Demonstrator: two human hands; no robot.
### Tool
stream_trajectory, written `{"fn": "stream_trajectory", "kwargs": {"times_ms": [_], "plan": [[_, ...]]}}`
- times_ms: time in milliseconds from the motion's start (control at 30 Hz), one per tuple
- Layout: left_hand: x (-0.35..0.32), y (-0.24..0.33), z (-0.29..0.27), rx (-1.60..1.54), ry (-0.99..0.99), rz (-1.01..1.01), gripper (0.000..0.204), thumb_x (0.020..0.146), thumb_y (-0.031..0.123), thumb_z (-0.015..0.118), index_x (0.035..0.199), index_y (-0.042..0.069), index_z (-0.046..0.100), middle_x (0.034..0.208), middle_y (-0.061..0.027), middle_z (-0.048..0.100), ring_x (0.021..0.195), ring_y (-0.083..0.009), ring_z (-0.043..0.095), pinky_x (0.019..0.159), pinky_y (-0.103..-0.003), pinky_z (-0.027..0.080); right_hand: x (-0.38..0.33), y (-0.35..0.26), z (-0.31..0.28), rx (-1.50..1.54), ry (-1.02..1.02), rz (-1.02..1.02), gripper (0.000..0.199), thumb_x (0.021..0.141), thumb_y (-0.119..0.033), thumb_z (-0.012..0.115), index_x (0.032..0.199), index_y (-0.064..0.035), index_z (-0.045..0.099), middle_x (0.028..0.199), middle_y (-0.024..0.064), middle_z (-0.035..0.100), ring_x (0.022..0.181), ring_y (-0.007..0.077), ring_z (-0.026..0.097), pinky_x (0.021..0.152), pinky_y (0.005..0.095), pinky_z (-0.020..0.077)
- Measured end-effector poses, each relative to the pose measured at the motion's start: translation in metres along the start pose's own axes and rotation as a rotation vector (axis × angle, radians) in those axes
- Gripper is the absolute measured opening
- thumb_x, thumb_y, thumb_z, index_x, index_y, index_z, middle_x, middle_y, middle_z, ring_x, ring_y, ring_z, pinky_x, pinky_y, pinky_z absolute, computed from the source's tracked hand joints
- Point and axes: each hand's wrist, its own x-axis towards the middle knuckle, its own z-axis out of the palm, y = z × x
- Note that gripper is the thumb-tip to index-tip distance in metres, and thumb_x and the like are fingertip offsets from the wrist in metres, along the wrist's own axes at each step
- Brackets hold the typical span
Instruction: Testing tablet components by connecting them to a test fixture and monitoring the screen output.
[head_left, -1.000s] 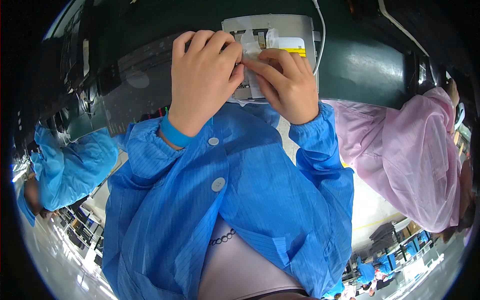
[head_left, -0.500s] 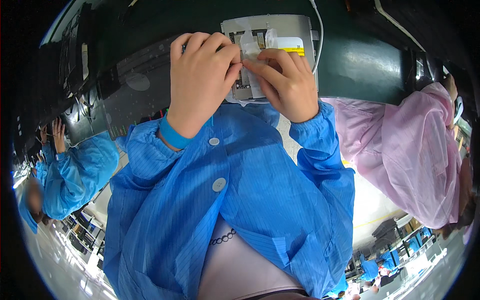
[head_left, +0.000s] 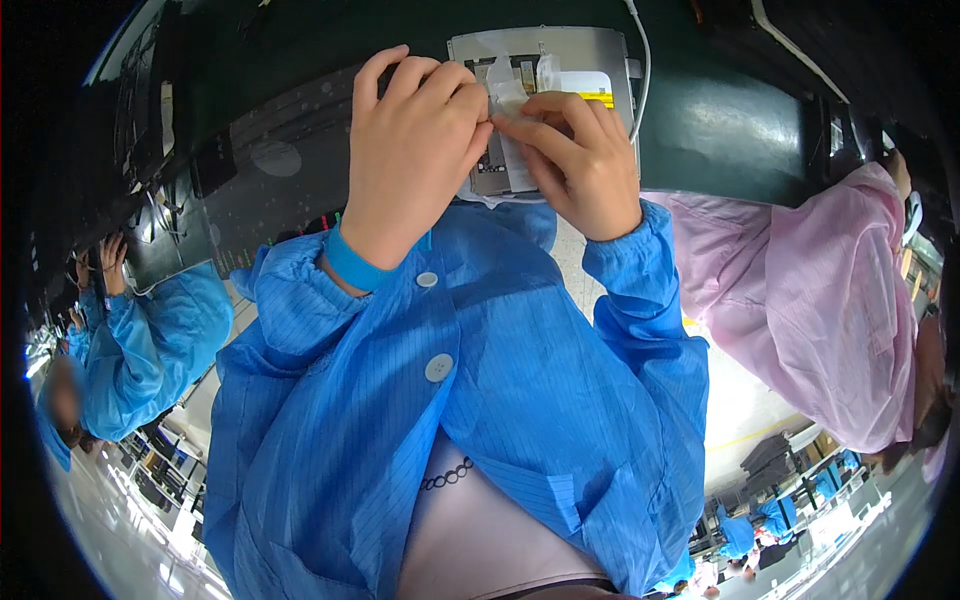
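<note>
A flat silver metal panel (head_left: 600,50) with a dark circuit board (head_left: 490,68) set in it lies on the dark work surface in front of me. Strips of whitish translucent film (head_left: 512,98) lie over the board, and a white label with a yellow band (head_left: 585,84) sits at the panel's right. My left hand (head_left: 418,140) is over the panel's left edge, its thumb and a fingertip pinched together and other fingers raised. My right hand (head_left: 585,165) rests over the film, fingers curled, index fingertip meeting the left hand's pinch. Whatever lies between the fingertips is too small to make out.
A white cable (head_left: 641,75) runs down along the panel's right side. To the right is a person in a pink smock (head_left: 800,290); farther left, a person in a blue smock (head_left: 165,325). A dark mat (head_left: 285,185) lies left of my hands.
My left hand has shifted slightly right and its upper fingers have lifted and straightened. The panel sits a little farther right and up in view. My right hand stays nearly in place.
</note>
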Motion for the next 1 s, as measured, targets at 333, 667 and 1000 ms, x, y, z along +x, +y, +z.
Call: {"fn": "stream_trajectory", "kwargs": {"times_ms": [333, 667, 1000], "plan": [[-0.002, -0.002, 0.001, -0.010, -0.005, 0.012, 0.011, 0.072, 0.016, 0.068, 0.075, 0.012, 0.058, 0.089, 0.0030, 0.058, 0.094, -0.0163, 0.053, 0.100, -0.039, 0.030, 0.000, 0.000, -0.001, -0.021, -0.024, -0.005, 0.035, 0.065, -0.006, 0.065, 0.099, -0.0157, 0.067, 0.097, 0.0010, 0.057, 0.084, 0.0211, 0.053, 0.072, 0.0324, 0.0418], [-0.002, -0.003, -0.004, 0.027, -0.019, 0.020, 0.013, 0.071, 0.018, 0.068, 0.078, 0.013, 0.059, 0.091, 0.0028, 0.058, 0.097, -0.0159, 0.052, 0.102, -0.041, 0.028, -0.001, -0.001, -0.001, -0.068, -0.034, -0.025, 0.041, 0.063, -0.005, 0.065, 0.102, -0.0181, 0.066, 0.098, 0.0002, 0.056, 0.085, 0.0210, 0.052, 0.072, 0.0331, 0.0414], [0.009, -0.006, -0.024, 0.110, -0.095, 0.241, 0.010, 0.068, 0.015, 0.067, 0.074, 0.010, 0.062, 0.093, 0.0016, 0.058, 0.098, -0.0169, 0.052, 0.105, -0.048, 0.027, -0.001, -0.002, 0.004, -0.127, -0.033, -0.063, 0.042, 0.063, -0.007, 0.066, 0.103, -0.0196, 0.066, 0.099, 0.0001, 0.056, 0.085, 0.0211, 0.052, 0.073, 0.0333, 0.0414]]}}
